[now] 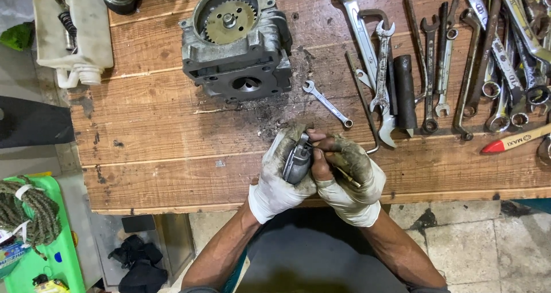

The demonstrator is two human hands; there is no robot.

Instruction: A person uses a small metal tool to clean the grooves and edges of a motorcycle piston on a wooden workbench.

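Both my hands wear dirty white gloves and meet over the front edge of a wooden workbench [172, 155]. My left hand [278, 175] wraps around a small grey metal part [297, 160], held upright. My right hand [347, 175] presses against that part from the right, fingertips on its top. A thin stick-like tool [348, 177] lies across the right palm. A grey engine housing [238, 46] with a toothed gear inside stands at the back of the bench, apart from both hands.
A small spanner [327, 102] lies just beyond my hands amid dark grime. Several spanners [436, 69] and a black socket [404, 89] spread over the right side. A white plastic container [74, 29] sits back left. A green crate with rope [34, 224] stands on the floor left.
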